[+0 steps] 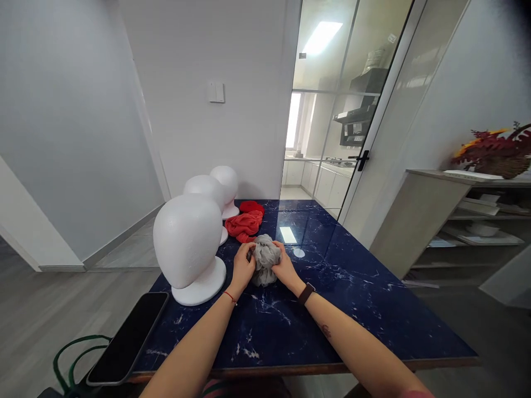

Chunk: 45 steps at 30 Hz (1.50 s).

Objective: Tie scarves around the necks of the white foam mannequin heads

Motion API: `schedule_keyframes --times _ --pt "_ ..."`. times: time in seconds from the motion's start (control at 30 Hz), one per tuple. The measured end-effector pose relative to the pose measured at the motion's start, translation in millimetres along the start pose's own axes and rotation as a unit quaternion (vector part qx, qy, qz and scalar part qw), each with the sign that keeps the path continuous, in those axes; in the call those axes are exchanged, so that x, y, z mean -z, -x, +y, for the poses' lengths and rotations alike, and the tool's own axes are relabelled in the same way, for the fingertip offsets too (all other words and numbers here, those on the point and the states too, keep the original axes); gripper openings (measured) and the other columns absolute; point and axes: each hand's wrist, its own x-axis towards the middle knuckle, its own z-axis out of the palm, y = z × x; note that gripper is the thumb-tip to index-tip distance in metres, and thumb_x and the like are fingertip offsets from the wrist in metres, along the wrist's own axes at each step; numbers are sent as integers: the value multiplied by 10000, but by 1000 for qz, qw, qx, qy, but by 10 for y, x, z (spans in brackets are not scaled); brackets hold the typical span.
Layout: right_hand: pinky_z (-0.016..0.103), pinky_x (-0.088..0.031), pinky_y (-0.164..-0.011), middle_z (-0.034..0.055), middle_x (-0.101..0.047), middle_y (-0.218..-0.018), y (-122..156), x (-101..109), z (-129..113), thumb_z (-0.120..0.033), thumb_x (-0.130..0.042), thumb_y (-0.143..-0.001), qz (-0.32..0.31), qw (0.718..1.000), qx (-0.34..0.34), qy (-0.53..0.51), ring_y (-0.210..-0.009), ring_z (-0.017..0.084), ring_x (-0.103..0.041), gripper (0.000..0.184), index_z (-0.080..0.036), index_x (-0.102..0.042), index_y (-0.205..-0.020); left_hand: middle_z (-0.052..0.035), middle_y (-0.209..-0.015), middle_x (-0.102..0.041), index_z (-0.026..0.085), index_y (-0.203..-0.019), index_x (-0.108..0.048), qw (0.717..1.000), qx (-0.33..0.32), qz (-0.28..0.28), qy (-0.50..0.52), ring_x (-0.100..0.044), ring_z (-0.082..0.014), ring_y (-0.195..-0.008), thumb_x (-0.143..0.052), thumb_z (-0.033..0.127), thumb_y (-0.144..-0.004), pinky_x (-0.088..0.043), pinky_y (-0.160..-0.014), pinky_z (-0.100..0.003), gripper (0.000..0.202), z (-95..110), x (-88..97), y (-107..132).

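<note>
Both hands, left hand point(243, 269) and right hand point(284, 267), gripped a bunched grey cloth point(264, 258) on the tabletop point(332, 287); red cloths point(245, 224) lay farther off, beside foam heads point(188, 243).

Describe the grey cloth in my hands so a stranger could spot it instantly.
On the dark blue marbled table, look just right of the nearest white foam mannequin head. There a crumpled grey gauzy cloth is bunched between the left hand and right hand. Unlike the red cloths behind it, it is grey and held.
</note>
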Motion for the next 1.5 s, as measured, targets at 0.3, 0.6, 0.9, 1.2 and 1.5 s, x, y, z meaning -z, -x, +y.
schedule_keyframes --times 0.3,0.6,0.9,1.2,1.5 --pt "421 -360 -1018 102 -499 -1214 -24 105 -75 -281 -615 -750 99 982 78 143 -1169 237 -447 468 -205 -477 -1190 -24 -935 -624 207 -1057 -519 997 55 32 45 -597 -150 -909 -450 49 -709 -444 -879 -315 388 -100 -22 -14" --pt "368 -451 -816 49 -646 -864 12 57 -190 -253 -472 -854 39 985 86 145 -861 210 -581 147 -229 -617 -853 -35 -911 -669 201 -1056 -496 991 81 1 110 -647 -141 -838 -398 142 -824 -483 -820 -307 259 -5 -4 -4" --pt "331 -463 -772 45 -650 -876 43 51 -243 -335 -522 -850 10 989 99 111 -836 195 -597 171 -213 -612 -929 -38 -925 -645 203 -1113 -497 987 56 -33 147 -639 -145 -890 -505 163 -795 -497 -841 -310 321 13 -46 16" --pt "329 -464 -743 38 -666 -848 35 37 -216 -303 -517 -846 1 992 67 104 -800 196 -611 142 -218 -628 -876 -35 -945 -656 213 -1129 -493 986 36 -74 143 -641 -149 -896 -534 172 -800 -490 -869 -325 335 56 -53 33" --pt "322 -446 -758 43 -646 -857 48 46 -265 -322 -457 -882 21 990 79 118 -833 199 -592 188 -218 -611 -855 -50 -1001 -633 211 -1142 -517 997 -23 -72 13 -603 -162 -911 -521 140 -804 -471 -819 -308 345 -3 -63 44"
